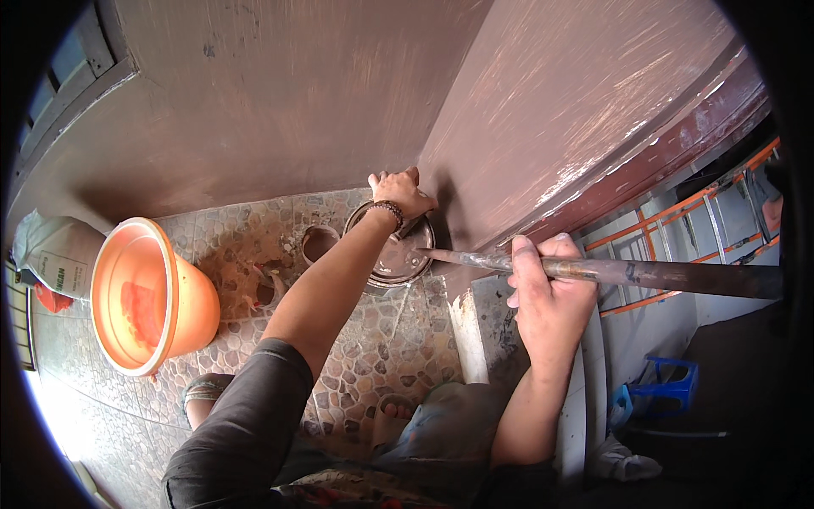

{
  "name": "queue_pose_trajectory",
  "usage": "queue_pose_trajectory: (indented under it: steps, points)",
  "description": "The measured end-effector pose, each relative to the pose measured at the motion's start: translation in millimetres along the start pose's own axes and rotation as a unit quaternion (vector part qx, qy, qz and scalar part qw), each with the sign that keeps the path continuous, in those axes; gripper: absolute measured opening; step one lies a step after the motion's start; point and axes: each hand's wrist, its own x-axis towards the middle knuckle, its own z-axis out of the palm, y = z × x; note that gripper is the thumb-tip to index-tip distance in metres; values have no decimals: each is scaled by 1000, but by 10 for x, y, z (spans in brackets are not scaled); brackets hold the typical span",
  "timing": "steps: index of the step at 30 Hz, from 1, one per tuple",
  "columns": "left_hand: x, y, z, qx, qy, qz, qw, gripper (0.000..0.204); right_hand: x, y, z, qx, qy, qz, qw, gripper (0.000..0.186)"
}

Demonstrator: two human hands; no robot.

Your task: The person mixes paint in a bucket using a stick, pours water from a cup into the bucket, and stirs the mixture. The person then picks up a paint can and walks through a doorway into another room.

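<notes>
A round, brown-stained paint can [402,265] with its lid on stands in the corner where the two walls meet. My left hand [407,193] is at the can's far rim, fingers curled over it, with a beaded bracelet at the wrist. What lies under the palm is hidden. My right hand [549,288] grips a long, paint-stained wooden stick [657,273], with the fingers wrapped round it. The stick's thin tip is at the top of the lid, and its wide end reaches toward the right edge. A small brown-coated bowl [319,243] sits just left of the can.
An orange bucket [161,348] stands at the left, near a white sack [58,250]. Brown-painted walls [280,102] bound the stone-patterned floor [356,360]. At the right are an orange-railed ladder [712,222] and a blue stool [670,386]. My sandalled foot [392,416] is close below.
</notes>
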Motion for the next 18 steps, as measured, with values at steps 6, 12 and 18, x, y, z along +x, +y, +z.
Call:
queue_pose_trajectory:
  steps: [6,12,18]
  points:
    - [-142,-144,-80,-14,57,64,996,48,-5,-73,-40,8,13,11,1000,23]
    - [-271,-175,-254,7,35,114,993,38,-57,-204,-74,39,25,30,998,23]
    - [-718,-480,-277,-87,116,159,977,30,-119,-381,-231,27,39,33,998,25]
